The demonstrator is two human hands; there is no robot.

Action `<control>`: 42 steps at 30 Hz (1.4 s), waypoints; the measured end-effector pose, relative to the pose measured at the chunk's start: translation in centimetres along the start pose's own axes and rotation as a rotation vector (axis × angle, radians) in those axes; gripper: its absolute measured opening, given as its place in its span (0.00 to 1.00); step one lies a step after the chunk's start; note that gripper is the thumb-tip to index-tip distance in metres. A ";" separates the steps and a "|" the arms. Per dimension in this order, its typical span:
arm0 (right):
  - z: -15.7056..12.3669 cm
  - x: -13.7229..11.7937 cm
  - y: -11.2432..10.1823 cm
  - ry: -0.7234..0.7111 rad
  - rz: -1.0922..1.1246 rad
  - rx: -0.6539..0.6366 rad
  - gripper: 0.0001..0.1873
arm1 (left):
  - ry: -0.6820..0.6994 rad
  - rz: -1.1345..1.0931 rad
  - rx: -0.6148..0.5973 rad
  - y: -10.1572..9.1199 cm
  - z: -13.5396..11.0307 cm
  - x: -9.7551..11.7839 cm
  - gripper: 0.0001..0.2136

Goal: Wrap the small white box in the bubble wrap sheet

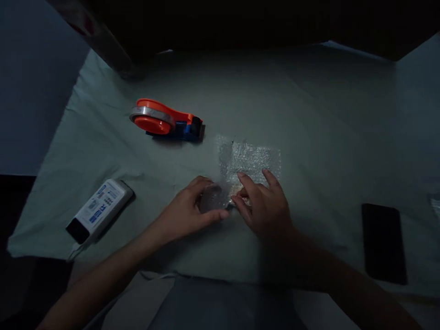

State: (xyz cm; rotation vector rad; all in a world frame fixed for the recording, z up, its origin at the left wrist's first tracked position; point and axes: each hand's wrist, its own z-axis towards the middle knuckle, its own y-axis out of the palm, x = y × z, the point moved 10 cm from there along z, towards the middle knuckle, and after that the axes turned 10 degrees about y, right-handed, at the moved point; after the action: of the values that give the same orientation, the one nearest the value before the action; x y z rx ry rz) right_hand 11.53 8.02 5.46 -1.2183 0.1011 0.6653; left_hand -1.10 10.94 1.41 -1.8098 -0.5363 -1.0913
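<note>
A small sheet of bubble wrap point(256, 158) lies on the cloth just beyond my hands. My left hand point(190, 204) curves around a clear, shiny part of the wrap, its thumb along the near side and its fingers on the far side. My right hand point(266, 201) bends over the near edge of the sheet. Its thumb and bent fingers pinch together beside a small pale thing point(236, 189), while other fingers stick out over the wrap. The dim light and my fingers hide what exactly sits in the pinch.
An orange and blue tape dispenser point(161, 120) with a tape roll stands at the back left. A white box-shaped device point(103, 206) with printed labels lies at the left. A black phone point(384, 243) rests at the right. Dark panels point(240, 23) rise behind the greenish cloth point(309, 114).
</note>
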 end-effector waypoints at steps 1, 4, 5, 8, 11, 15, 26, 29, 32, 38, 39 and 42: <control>0.2 -0.1 0.1 -0.005 -0.017 -0.004 0.18 | -0.021 0.045 -0.001 0.1 -0.2 -0.5 0.17; 0.4 -0.7 0.7 -0.059 -0.115 -0.095 0.11 | -0.143 0.061 -0.005 0.5 -0.3 -3.3 0.12; 0.3 -1.0 0.9 -0.086 -0.153 -0.138 0.11 | -0.157 0.025 -0.007 0.7 -0.1 -4.1 0.13; 0.2 -1.8 1.8 -0.150 -0.258 -0.284 0.14 | -0.190 -0.007 0.009 0.8 0.8 -5.9 0.12; 0.2 -2.1 2.8 -0.155 -0.360 -0.402 0.15 | -0.191 0.071 0.063 0.4 1.3 -6.1 0.10; 0.7 -2.6 3.6 -0.162 -0.429 -0.409 0.11 | -0.182 0.077 0.133 0.5 0.9 -5.5 0.08; -0.5 -1.7 1.7 -0.150 -0.213 -0.280 0.18 | -0.237 -0.703 0.216 3.7 1.7 -3.5 0.24; -1.3 -0.8 0.4 -0.144 -0.027 -0.205 0.13 | -0.169 -0.631 0.145 3.9 2.1 -1.7 0.17; -2.3 0.1 0.1 -0.142 0.059 -0.166 0.11 | -0.075 -0.531 0.092 4.0 2.0 -0.4 0.13; -3.1 0.9 0.0 -0.116 0.153 -0.103 0.09 | 0.416 0.049 0.103 3.7 1.2 3.4 0.02; -3.1 0.9 0.1 -0.113 0.161 -0.108 0.09 | 0.549 0.133 0.097 4.1 0.8 4.4 0.02; -2.9 1.5 -0.3 -0.060 0.200 -0.134 0.11 | 0.820 0.252 0.092 5.0 -0.2 5.9 0.04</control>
State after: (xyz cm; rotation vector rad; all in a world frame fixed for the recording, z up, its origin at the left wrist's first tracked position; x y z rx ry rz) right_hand 13.69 5.99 4.05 -1.3266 0.1314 0.8935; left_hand 5.44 7.85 4.09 -1.1583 0.1292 -1.4631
